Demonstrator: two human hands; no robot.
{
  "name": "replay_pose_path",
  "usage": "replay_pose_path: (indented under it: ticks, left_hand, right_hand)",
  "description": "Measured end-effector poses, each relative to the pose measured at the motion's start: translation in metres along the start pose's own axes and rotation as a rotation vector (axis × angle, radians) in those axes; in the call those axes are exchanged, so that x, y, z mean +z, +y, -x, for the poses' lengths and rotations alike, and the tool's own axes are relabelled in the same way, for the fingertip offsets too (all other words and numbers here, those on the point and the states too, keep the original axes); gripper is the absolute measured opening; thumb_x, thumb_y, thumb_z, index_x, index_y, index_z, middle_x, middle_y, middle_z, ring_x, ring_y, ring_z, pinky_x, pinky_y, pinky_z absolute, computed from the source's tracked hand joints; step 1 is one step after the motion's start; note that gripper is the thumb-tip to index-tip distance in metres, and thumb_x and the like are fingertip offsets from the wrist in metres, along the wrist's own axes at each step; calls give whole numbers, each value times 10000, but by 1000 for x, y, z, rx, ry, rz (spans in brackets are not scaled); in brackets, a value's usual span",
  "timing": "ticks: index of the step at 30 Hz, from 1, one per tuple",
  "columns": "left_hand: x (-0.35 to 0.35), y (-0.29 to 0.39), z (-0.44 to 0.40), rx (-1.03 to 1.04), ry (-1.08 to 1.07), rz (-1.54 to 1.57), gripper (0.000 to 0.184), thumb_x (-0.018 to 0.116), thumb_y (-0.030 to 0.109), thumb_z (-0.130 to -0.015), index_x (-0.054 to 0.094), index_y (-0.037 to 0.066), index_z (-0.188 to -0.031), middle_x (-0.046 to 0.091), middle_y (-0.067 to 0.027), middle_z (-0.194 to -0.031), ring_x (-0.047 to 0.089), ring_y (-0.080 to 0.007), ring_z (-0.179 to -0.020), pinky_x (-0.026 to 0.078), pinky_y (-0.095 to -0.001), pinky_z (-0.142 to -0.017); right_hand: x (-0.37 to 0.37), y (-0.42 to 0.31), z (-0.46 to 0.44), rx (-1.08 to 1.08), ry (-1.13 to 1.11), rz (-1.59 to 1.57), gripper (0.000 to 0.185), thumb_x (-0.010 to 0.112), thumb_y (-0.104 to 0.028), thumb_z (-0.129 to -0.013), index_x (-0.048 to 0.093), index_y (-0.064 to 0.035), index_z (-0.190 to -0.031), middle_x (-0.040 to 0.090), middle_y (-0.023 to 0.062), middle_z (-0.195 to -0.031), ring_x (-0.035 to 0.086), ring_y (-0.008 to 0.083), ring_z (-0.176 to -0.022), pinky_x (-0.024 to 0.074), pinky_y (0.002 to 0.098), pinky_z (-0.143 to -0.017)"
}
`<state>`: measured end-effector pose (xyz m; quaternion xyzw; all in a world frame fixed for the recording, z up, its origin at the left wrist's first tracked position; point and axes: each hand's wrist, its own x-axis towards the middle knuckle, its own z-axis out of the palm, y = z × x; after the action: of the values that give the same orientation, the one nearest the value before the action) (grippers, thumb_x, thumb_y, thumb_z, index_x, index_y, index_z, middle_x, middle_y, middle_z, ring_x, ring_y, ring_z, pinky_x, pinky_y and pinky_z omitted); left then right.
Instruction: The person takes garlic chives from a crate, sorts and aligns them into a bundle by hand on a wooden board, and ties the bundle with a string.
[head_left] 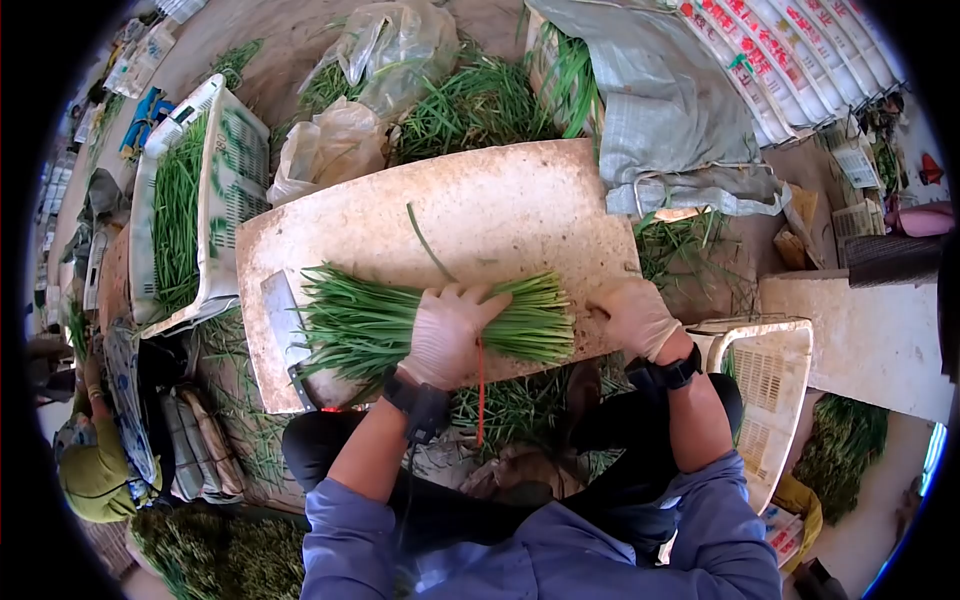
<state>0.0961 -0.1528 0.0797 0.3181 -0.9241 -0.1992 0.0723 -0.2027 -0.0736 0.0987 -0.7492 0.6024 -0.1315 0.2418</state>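
A bundle of green chives (365, 318) lies across the pale board in front of me, leaf tips left and pale stem ends right. My left hand (450, 325), in a thin glove, is closed over the middle of the bundle. A red tie (481, 390) hangs down beside that hand over the board's near edge. My right hand (635, 315), also gloved, is just right of the stem ends, its fingers curled in; what they hold, if anything, is hidden. At the board's left end lies a wide-bladed knife (285, 315), its handle toward me. One loose chive (428, 242) lies beyond the bundle.
The board (520, 200) spans my knees. A white crate (230, 190) of chives stands at left, another crate (765, 390) at right. Beyond the board are loose greens (480, 110), plastic bags (330, 150) and a grey sheet (670, 100). A person (100, 470) sits at far left.
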Motion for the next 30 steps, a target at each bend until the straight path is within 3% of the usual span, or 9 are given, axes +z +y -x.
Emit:
replay_pose_path:
  ticks: [2, 5, 6, 8, 13, 17, 18, 24, 30]
  left_hand:
    - [-2, -1, -2, -6, -13, 15, 653, 741, 88, -714, 678, 166, -1360, 699, -127, -1312, 667, -380, -1109, 504, -498, -917]
    - [2, -11, -7, 7, 6, 58, 614, 740, 90, -719, 695, 155, -1328, 728, -137, -1230, 690, -377, -1050, 524, -492, -881]
    - [5, -16, -9, 6, 15, 106, 593, 736, 87, -725, 699, 151, -1314, 732, -137, -1202, 695, -369, -1030, 528, -486, -861]
    - [2, -25, -15, -56, -39, 274, 679, 817, 144, -654, 705, 127, -1324, 761, -171, -1061, 723, -362, -997, 552, -425, -905]
    - [-28, -34, -20, -244, -409, 597, 897, 908, 238, -611, 615, 100, -1447, 744, -174, -1198, 687, -343, -1153, 517, -387, -1031]
    - [-29, -32, -20, -284, -417, 561, 1002, 919, 258, -616, 528, 100, -1525, 683, -200, -1347, 627, -383, -1277, 487, -410, -1089]
    - [-31, -30, -20, -309, -423, 560, 1030, 923, 266, -616, 505, 100, -1543, 662, -205, -1387, 613, -393, -1302, 480, -416, -1101]
    - [-30, -27, -9, -214, -228, 282, 1069, 944, 302, -616, 483, 105, -1560, 607, -205, -1453, 585, -411, -1332, 461, -465, -1121]
    - [-24, -19, 0, -53, -33, 199, 1005, 934, 340, -676, 494, 86, -1543, 631, -197, -1370, 617, -421, -1237, 488, -485, -1060]
  right_hand:
    - [-7, -7, -1, 67, 104, -271, 161, 746, -140, -877, 751, -60, -1017, 732, 144, -912, 711, 366, -901, 566, 459, -776]
    - [-21, -33, -5, 90, -115, -548, 195, 755, -104, -874, 739, -61, -1064, 745, 157, -946, 729, 350, -894, 578, 424, -777]
    - [-7, -14, -3, -54, -57, -44, 251, 761, -76, -882, 727, -57, -1130, 752, 165, -995, 740, 324, -887, 584, 382, -771]
    - [9, 16, -1, 6, 183, 4, 269, 760, -73, -889, 718, -47, -1154, 748, 173, -1025, 740, 320, -896, 581, 369, -763]
    - [-5, 17, -9, 320, 382, -429, 309, 760, -40, -902, 720, -47, -1209, 760, 121, -1040, 721, 245, -873, 572, 342, -777]
    - [-4, -12, -18, 51, 487, -330, 385, 772, -68, -920, 706, -63, -1300, 748, 117, -1135, 716, 244, -969, 573, 318, -844]
    - [-2, -16, -20, -32, 444, -218, 604, 855, -236, -856, 643, -123, -1410, 700, 125, -1307, 694, 277, -1181, 562, 413, -1005]
    - [-1, -66, -34, -337, 107, 235, 1039, 822, -625, -731, 459, -161, -1586, 502, 85, -1586, 423, 297, -1517, 260, 608, -1264]
    - [24, -56, -35, -163, -45, 232, 1100, 819, -656, -714, 435, -117, -1592, 491, 102, -1582, 399, 311, -1534, 253, 624, -1259]
